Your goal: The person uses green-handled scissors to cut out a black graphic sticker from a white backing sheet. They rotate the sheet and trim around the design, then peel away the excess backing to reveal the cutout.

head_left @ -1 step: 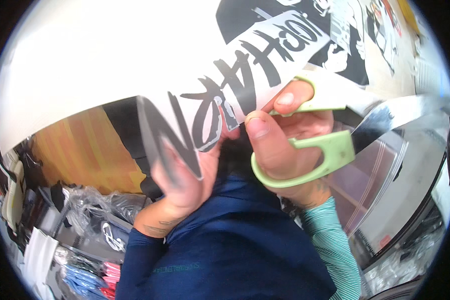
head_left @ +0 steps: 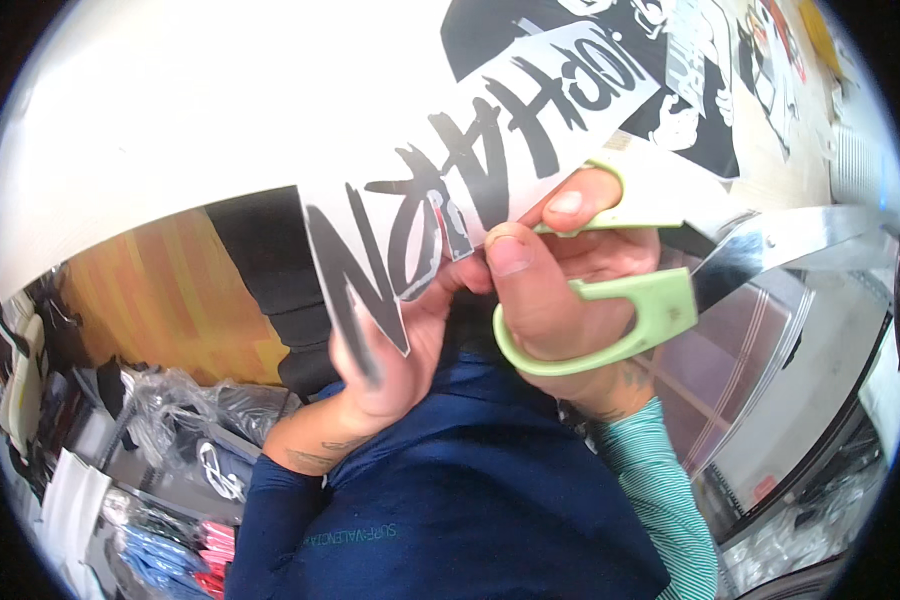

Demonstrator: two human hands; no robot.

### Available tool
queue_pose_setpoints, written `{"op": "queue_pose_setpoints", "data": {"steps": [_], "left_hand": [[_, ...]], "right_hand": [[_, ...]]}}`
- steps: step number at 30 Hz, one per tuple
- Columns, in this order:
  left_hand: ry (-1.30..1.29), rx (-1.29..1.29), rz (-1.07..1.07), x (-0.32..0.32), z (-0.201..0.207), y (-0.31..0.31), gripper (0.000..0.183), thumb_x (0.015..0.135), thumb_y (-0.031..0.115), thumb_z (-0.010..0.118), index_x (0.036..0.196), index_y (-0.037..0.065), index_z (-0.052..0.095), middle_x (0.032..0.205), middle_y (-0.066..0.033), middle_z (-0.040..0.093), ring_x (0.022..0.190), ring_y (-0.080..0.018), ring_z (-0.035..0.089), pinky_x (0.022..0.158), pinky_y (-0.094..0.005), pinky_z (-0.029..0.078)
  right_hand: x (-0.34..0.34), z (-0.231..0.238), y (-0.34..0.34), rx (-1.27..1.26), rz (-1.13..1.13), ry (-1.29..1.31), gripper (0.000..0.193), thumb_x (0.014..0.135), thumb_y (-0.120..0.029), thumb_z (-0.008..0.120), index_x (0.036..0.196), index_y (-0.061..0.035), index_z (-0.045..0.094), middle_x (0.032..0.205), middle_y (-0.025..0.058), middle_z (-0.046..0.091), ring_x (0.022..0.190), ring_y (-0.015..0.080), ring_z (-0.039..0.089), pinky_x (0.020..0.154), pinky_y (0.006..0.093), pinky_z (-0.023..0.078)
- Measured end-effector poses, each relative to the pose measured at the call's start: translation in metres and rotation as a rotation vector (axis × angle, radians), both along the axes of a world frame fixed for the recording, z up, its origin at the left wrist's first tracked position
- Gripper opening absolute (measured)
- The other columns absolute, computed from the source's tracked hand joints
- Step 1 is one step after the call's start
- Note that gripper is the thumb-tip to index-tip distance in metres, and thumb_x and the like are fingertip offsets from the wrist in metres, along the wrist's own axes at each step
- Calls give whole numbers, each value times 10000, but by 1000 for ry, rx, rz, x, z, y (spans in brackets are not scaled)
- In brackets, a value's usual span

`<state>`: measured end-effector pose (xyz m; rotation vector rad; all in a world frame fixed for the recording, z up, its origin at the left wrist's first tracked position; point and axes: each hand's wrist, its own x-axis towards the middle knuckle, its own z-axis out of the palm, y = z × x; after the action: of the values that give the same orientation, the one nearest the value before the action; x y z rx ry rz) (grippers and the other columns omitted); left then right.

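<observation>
A clear or white film sheet with large black brush-style lettering stretches diagonally from my left hand toward the far right. My left hand is under its near end, with fingertips against its lower edge; part of the palm shows behind the film. Green-handled scissors hang on my right hand, the thumb and a finger through the loops. Their metal blades point right, away from the sheet. My right thumb tip also presses at the sheet's lower edge, close to the left fingertips. Jagged cut-outs show in the film just above them.
A white table spreads ahead, with black-and-white printed graphics at the far right. Plastic-wrapped goods and folded bagged garments lie at the lower left. A purplish plaid panel is beyond my right forearm.
My left hand and the near end of the film have shifted slightly right. The right hand with the scissors has moved a little left.
</observation>
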<state>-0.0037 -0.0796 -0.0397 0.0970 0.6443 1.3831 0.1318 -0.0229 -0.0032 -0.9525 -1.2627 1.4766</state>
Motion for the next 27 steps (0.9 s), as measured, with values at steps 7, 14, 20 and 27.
{"op": "queue_pose_setpoints", "data": {"steps": [7, 14, 20, 27], "left_hand": [[400, 217, -104, -3, 14, 30, 603, 853, 82, 671, 1334, -12, 321, 1140, -117, 552, 1040, -159, 545, 920, -328, 427], [555, 43, -121, -10, 6, 35, 764, 822, 60, 633, 1427, -36, 175, 1184, -183, 561, 1055, -210, 572, 919, -313, 454], [457, 40, -157, -9, 17, 36, 933, 764, 382, 708, 1402, -69, 199, 1292, -257, 469, 1178, -332, 521, 1000, -401, 432], [451, 169, -296, -27, 18, 40, 660, 832, 490, 562, 1147, -84, 476, 1164, -203, 541, 1037, -251, 563, 912, -335, 445]], "right_hand": [[-19, -12, -27, -257, -146, 105, 274, 839, 15, 592, 998, -118, 413, 897, 68, 578, 805, 111, 580, 767, 258, 474], [-12, -34, -27, -218, -192, 109, 282, 821, 76, 575, 1020, -69, 438, 843, 90, 598, 702, 84, 562, 644, 205, 448], [-6, -40, -14, -141, -227, 217, 300, 779, 132, 615, 989, -33, 480, 844, 93, 619, 690, 75, 574, 635, 211, 465], [4, -22, -5, -235, -114, 98, 307, 738, 71, 637, 974, -58, 489, 807, 88, 592, 704, 83, 520, 665, 191, 417]]}}
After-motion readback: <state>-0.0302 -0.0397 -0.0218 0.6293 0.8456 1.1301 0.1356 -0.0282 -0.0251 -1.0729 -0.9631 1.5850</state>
